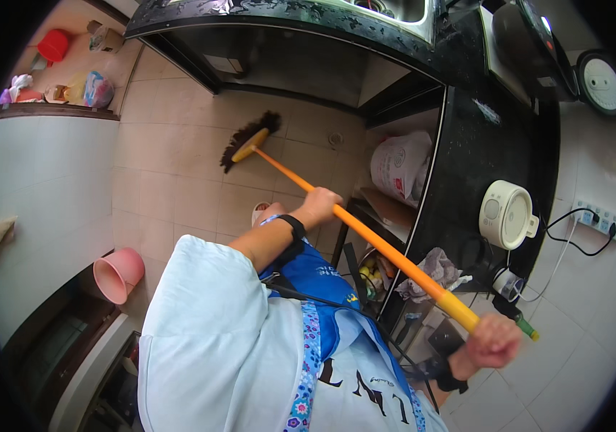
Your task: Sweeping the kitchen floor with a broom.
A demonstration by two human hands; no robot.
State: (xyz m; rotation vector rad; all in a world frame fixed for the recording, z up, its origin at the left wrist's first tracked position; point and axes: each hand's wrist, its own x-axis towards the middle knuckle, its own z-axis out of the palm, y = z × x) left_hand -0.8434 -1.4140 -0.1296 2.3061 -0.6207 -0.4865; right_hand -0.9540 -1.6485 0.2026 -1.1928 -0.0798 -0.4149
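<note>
A broom with an orange handle (394, 254) slants across the view. Its yellow head (247, 147) with dark bristles (231, 154) rests on the beige tiled floor (189, 162). Partway along the handle, my left hand (320, 205) is wrapped around it. My right hand (494, 340) closes over the yellow upper end, which is partly hidden by the fingers. Both wrists wear black straps. Below my left forearm are a blue apron (308, 270) and a sandalled foot (261, 211).
A black counter (464, 162) runs along the right, bearing a cream appliance (505, 214) and a crumpled cloth (437, 272). Under it sits a white plastic bag (398, 164). A floor drain (335, 140) lies near the cabinet. At left stands a pink bucket (117, 275).
</note>
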